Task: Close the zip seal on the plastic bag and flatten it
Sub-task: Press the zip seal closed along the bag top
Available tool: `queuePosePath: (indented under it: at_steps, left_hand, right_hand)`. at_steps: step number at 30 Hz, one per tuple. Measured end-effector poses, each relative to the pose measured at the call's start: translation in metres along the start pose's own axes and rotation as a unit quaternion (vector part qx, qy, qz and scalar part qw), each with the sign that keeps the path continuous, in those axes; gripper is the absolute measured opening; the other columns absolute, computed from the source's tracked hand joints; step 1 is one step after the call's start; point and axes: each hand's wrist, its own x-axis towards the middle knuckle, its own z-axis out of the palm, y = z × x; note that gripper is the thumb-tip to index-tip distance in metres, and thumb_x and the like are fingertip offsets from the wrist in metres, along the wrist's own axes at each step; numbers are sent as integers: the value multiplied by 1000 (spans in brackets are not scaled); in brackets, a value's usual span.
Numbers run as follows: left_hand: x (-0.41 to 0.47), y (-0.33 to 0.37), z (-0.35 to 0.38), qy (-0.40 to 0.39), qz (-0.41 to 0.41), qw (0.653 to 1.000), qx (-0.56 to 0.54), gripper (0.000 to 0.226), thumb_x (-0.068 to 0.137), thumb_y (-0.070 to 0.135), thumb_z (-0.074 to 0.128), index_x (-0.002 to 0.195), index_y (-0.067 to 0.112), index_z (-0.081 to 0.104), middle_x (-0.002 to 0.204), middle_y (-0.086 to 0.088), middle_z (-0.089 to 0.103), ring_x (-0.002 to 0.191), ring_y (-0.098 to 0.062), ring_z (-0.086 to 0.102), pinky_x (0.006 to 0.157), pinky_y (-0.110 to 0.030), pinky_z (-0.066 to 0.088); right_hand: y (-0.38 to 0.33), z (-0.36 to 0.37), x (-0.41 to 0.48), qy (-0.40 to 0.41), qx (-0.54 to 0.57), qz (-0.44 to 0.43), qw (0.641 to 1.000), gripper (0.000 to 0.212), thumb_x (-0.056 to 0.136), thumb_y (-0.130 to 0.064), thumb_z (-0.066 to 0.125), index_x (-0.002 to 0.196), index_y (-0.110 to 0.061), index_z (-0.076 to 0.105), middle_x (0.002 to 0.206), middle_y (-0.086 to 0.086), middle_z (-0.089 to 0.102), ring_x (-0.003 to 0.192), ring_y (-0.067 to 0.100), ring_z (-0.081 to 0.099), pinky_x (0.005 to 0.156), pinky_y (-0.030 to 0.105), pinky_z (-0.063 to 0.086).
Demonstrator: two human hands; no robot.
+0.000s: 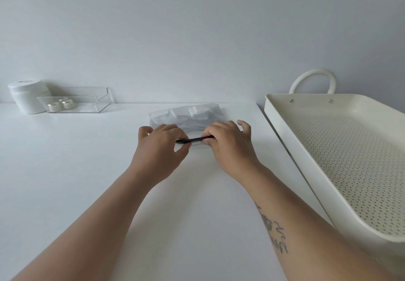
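Hands: left hand (pixel 161 142) and right hand (pixel 228 142) pinched the plastic bag (pixel 186 116) at its black zip seal (pixel 192 139); perforated tray (pixel 341 149) just right, clear bin (pixel 74 103) and white jar (pixel 27 96) far left.

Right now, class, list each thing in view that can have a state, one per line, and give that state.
plastic bag: lying on the table, small white items inside
zip seal: pinched by both hands; cannot tell whether it is closed
left hand: grip on the seal
right hand: grip on the seal
clear bin: open-topped, two small jars inside
perforated tray: nothing visible inside
white jar: upright, lidded
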Motion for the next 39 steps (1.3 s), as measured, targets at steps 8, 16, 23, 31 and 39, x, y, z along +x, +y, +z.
queuePosePath:
  at_steps: [8,16,23,31,39]
  left_hand:
    - [2,-3,-7,11,11,1000,6,11,89,33,61,90,26,68,90,16,66,73,-8,47,81,-32,36]
    - [2,-10,-13,4,-32,999,-30,9,87,34,63,86,26,68,83,18,63,65,-3,54,73,-29,37]
    - [0,-16,-15,-9,-50,995,-80,6,85,27,65,80,25,63,81,16,61,68,-4,55,69,-27,35]
    - [0,-13,-10,-23,-43,992,-114,4,82,33,66,80,33,64,83,19,63,78,-9,60,68,-27,46]
    - [0,-16,-13,-18,-45,991,-124,3,82,30,68,83,30,65,84,21,61,80,1,57,64,-15,41]
  right_hand:
    - [12,1,1,19,12,39,999,13,93,-29,59,80,-30,58,85,-15,58,88,13,49,105,39,19]
    - [21,0,1,21,18,74,997,15,94,-33,57,79,-30,56,86,-16,58,89,14,50,105,40,21]
    - [7,-2,-2,1,52,18,998,8,89,-30,63,96,-31,60,101,-14,58,102,11,50,109,42,15]
    - [-3,3,-2,8,59,1,998,9,94,-26,55,89,-28,62,93,-13,62,97,13,53,99,35,24]
    - [11,2,0,5,77,55,996,9,95,-27,56,89,-28,63,95,-15,65,95,15,54,93,35,27]
